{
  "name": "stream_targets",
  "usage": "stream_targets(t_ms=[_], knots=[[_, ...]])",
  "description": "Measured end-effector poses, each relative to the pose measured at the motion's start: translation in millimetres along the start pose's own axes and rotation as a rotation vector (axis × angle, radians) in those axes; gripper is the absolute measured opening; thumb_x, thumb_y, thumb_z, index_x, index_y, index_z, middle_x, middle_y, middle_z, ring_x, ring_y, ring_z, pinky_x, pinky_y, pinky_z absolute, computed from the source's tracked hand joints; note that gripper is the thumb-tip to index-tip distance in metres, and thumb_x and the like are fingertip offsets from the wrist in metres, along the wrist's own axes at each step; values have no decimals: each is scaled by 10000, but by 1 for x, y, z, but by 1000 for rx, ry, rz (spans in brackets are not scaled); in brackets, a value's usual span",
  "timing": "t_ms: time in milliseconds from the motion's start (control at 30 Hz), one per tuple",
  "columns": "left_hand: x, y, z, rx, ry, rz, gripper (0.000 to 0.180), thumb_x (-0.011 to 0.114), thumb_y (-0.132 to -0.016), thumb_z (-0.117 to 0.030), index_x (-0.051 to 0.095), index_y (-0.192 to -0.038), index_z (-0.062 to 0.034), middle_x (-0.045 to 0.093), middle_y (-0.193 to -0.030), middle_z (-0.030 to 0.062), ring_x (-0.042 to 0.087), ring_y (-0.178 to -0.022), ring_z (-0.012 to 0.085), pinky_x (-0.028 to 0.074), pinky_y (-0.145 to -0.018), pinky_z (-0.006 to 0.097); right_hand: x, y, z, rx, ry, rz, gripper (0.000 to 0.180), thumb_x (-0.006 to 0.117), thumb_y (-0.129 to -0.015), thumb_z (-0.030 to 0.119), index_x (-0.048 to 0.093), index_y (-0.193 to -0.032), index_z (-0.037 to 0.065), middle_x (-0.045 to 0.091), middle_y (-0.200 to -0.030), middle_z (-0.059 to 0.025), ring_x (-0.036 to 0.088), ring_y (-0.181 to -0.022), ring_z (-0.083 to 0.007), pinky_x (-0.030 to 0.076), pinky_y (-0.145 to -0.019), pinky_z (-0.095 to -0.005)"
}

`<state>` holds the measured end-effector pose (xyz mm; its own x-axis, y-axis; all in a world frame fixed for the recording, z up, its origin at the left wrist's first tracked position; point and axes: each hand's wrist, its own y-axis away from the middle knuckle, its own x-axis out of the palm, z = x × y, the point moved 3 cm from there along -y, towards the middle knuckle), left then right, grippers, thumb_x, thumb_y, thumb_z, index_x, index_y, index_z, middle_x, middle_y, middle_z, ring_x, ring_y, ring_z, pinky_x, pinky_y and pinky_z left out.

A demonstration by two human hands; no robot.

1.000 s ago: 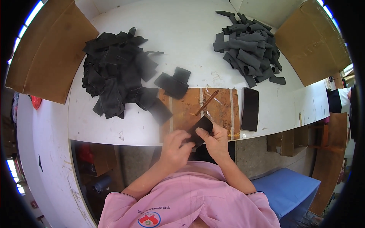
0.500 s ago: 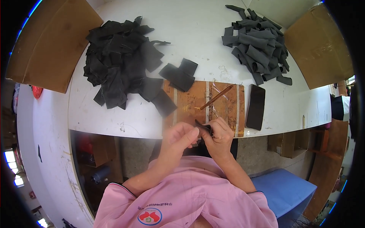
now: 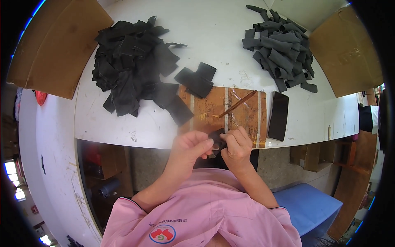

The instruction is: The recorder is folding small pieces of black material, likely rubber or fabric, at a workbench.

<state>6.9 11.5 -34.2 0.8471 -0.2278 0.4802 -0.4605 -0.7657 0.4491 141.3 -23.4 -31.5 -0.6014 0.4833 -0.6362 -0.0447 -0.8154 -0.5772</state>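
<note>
Over the table's front edge, a small black fabric piece (image 3: 217,136) is held between my two hands, bent into a curved shape. My left hand (image 3: 192,145) pinches its left side between thumb and fingers. On the other side, my right hand (image 3: 237,147) is closed around its right edge, with the fingers curled. Just beyond lies a brown tape-covered board (image 3: 242,117) with pale stripes, and a slim brown pointed stick (image 3: 238,103) rests slantwise on it. Several flat black fabric pieces (image 3: 197,81) lie at the board's far left corner.
A large heap of flat black pieces (image 3: 135,70) covers the table's left part. Rolled dark grey tubes (image 3: 282,47) are piled at the far right. A black phone (image 3: 278,115) lies right of the board. Cardboard boxes (image 3: 57,45) flank both sides; a blue-covered seat (image 3: 308,208) stands lower right.
The black fabric piece has turned in my fingers and shows more of its face above them. Both hands stay close together at nearly the same place.
</note>
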Motion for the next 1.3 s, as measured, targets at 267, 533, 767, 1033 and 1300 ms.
stream_targets(t_ms=[267, 533, 767, 1033, 1300], knots=[[1, 3, -10, 431, -481, -94, 50, 589, -756, -13, 552, -777, 12, 549, -686, 24, 523, -607, 86, 411, -535, 215, -14, -10, 16, 220, -317, 368, 500, 710, -618, 330, 537, -923, -26, 512, -876, -141, 518, -750, -296, 437, -648, -358], [21, 12, -30, 929, -975, 48, 145, 573, -678, 57, 501, -788, -3, 551, -715, 120, 550, -575, 249, 436, -505, 308, -23, -21, 18, 213, -385, 161, 152, 640, -699, 75, 592, -821, -1, 547, -717, -112, 545, -608, -234, 440, -544, -307], [16, -9, -4, 495, -303, -276, 135, 553, -717, 61, 481, -807, -10, 551, -708, 16, 457, -504, 9, 332, -412, 165, -5, -24, 15, 331, -140, 39, 155, 571, -633, -47, 577, -782, -5, 534, -708, -115, 553, -568, -218, 451, -527, -299], [17, -21, -7, 263, 29, 190, 212, 539, -665, 72, 459, -836, -24, 484, -685, -13, 431, -542, 26, 340, -451, 168, 2, -6, -15, 804, -968, 60, 91, 597, -659, -78, 593, -719, -10, 527, -672, -32, 487, -535, -101, 382, -500, -207], [24, -5, -20, 1079, -845, -358, 174, 508, -682, 87, 491, -838, 10, 571, -793, 75, 555, -616, 69, 475, -509, 263, 17, 2, -5, 1084, -1687, 254, 112, 612, -778, 130, 552, -746, 41, 514, -666, 0, 487, -579, -81, 406, -551, -200]])
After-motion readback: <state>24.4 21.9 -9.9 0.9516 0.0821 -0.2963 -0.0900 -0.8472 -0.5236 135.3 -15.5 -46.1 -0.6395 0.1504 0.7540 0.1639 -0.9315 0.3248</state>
